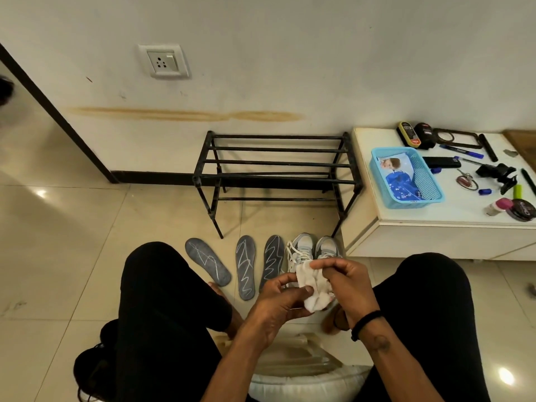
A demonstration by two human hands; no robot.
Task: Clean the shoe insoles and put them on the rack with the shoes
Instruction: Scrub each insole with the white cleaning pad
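Ok so from my headcam feed: I'm sitting low w/ knees apart, black trousers, and both hands are bunched on a white cloth (314,288) between them. My left hand (278,303) has fingers curled round the cloth's lower left side, thumb pressed across the front; my right hand (345,281) pinches the top edge w/ fingertips bent in, black band on that wrist. Three grey insoles (245,266) lie in a row on the tile floor (72,256) just ahead of my left knee, each w/ white squiggly marks on top, none touching each other afaict. Right beside them, partly hidden behind the cloth, sits a pair of light grey/blue sneakers (314,249) w/ white laces. The black metal rack (275,169) stands against the wall behind all that, bars bare. To the right is a low white table (435,216) w/ a blue plastic basket (406,177) holding a blue-and-white packet, print too small to read. Near the table's front right corner there's a dark round tin (523,209) that reads "Cherry". Other small bits on there too, pens etc, labels unreadable. Wall socket (164,61) up on the left.
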